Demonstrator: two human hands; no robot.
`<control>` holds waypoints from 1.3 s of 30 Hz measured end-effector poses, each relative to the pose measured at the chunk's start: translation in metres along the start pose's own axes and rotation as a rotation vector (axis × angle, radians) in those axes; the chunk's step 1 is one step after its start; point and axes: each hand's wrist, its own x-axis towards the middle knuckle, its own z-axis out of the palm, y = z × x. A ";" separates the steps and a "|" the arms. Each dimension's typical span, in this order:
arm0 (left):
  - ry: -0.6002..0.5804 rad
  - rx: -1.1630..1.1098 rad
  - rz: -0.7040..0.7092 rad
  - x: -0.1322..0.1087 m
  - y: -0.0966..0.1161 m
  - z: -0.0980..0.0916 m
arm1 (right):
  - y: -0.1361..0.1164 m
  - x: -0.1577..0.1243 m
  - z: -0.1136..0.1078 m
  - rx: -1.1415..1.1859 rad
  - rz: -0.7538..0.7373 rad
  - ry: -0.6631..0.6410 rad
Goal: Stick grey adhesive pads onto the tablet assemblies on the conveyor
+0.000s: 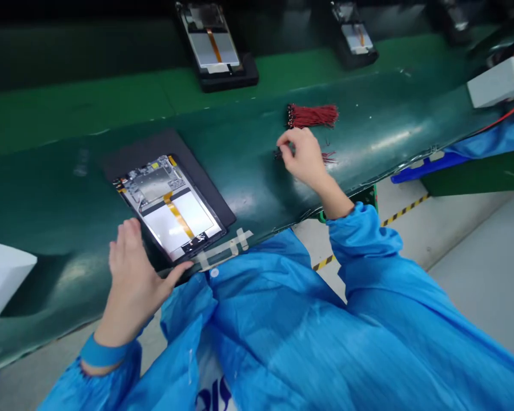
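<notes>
An opened tablet (pixel 182 214) lies tilted on a dark flat pad (pixel 205 185), its circuit board and orange ribbon cable exposed. My left hand (pixel 132 279) rests at the tablet's near left corner, thumb and fingers spread along its edges. Over a small bunch of red wires (pixel 329 157) with black ends, my right hand (pixel 302 157) is closed in a pinch. Its fingertips are by the black ends, and whatever they hold is too small to make out. Just beyond it lies a larger bundle of red wires (pixel 314 116).
Further back, several opened devices stand on black holders along a green strip, among them one tablet (pixel 212 48) and another (pixel 357 37). A white object (pixel 4 277) is at the left, a white box (pixel 499 83) at the right. Tape strips (pixel 233 246) mark the near edge.
</notes>
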 end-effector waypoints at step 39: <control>-0.007 -0.821 -0.233 0.035 0.090 -0.004 | -0.134 -0.049 0.016 0.451 -0.625 -0.264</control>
